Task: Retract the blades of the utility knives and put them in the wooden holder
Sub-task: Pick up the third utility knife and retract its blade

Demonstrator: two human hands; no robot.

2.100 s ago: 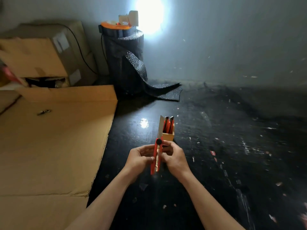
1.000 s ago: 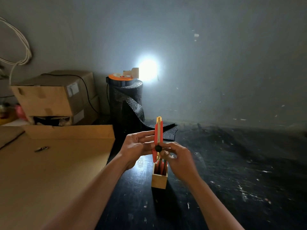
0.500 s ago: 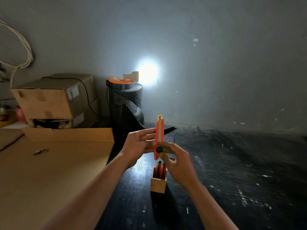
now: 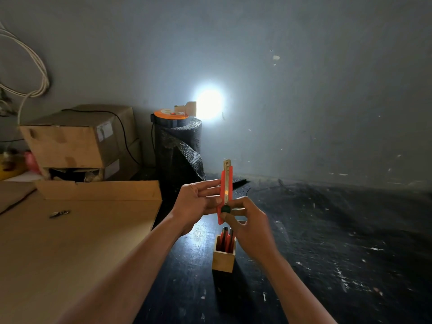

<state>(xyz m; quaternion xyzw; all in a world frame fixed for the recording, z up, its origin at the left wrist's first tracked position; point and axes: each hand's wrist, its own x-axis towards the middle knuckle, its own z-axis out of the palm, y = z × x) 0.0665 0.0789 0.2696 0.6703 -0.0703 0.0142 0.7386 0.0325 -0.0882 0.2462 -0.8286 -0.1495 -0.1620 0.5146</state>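
1. Standing upright between both hands, an orange plastic utility knife (image 4: 225, 190) shows a short metal tip past its upper end.
2. The left hand (image 4: 196, 202) grips the knife's left side, fingers spread along the orange body.
3. The right hand (image 4: 251, 226) pinches the knife's lower part, thumb just beneath the round black slider knob (image 4: 226, 209).
4. Both hands hold the knife in the air, above and slightly behind the small square wooden holder (image 4: 223, 258).
5. That holder stands on the dark scuffed table (image 4: 327, 253), directly beneath the right hand, with several orange and black knives (image 4: 226, 239) upright inside.
6. A flat brown cardboard sheet (image 4: 81, 242) covers the table's left part, well apart from the holder.
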